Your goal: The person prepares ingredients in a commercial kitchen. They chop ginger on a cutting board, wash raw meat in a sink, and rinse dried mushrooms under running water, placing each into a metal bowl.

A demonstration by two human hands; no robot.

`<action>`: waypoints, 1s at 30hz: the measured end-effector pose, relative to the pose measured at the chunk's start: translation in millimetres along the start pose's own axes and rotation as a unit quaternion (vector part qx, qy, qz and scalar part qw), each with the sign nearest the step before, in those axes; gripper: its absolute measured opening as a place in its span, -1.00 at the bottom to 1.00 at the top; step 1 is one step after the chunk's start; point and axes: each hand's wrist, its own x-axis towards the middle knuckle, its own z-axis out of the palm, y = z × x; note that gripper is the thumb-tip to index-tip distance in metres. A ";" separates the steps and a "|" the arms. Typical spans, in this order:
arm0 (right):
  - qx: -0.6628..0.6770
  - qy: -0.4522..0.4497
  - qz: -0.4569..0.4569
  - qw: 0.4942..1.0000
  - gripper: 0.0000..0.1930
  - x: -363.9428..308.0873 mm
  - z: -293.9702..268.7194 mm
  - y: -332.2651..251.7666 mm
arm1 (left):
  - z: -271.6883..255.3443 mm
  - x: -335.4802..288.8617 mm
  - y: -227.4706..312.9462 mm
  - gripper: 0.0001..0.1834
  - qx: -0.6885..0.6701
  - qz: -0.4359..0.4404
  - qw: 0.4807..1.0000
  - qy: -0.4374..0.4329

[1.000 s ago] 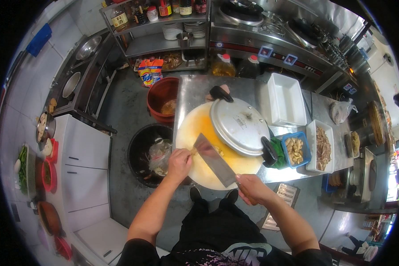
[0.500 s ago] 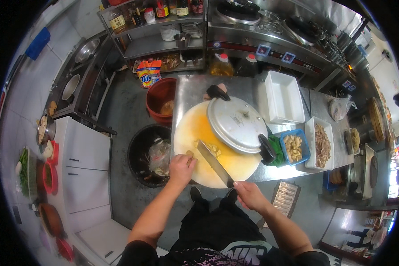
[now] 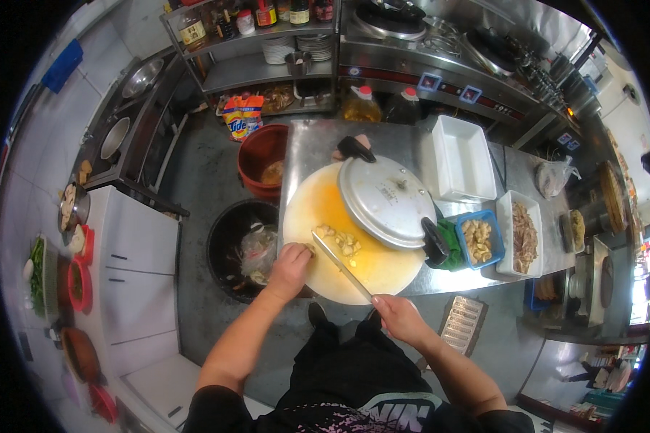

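Extending over the round board (image 3: 303, 209) at the near left corner of the tabletop (image 3: 397, 141), the cleaver (image 3: 341, 265), presumably stiff and heavy, is best held by its handle, where the right hand (image 3: 403, 317) is clamped, while the left hand (image 3: 289, 271) curls at a small pale piece (image 3: 310, 248), grip unclear.

Looks decently bright, mostly soft light. Got glare on the steel table (image 3: 442, 282) just beyond and right of the right hand (image 3: 400, 317), milder sheen on the silver lid (image 3: 384, 200) farther ahead. Bends hard toward the edges, everywhere around.
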 end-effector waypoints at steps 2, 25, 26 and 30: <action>0.005 0.001 0.011 1.000 -0.59 -1.1 -0.9 -2.2 | -0.1 0.5 -1.3 -0.76 -0.003 -0.006 1.000 -0.002; -0.093 0.033 -0.057 0.993 -0.62 -22.3 -13.5 -31.6 | 9.9 -3.2 0.1 -0.65 -0.073 -0.006 0.997 0.035; -0.106 0.037 -0.060 0.992 -0.63 -25.2 -14.4 -32.7 | 10.5 -3.7 -1.3 -0.64 -0.071 0.001 0.997 0.032; -0.132 0.044 -0.093 0.986 -0.63 -28.7 -18.1 -29.1 | 11.2 -5.3 -7.2 -0.63 -0.076 0.013 0.997 0.013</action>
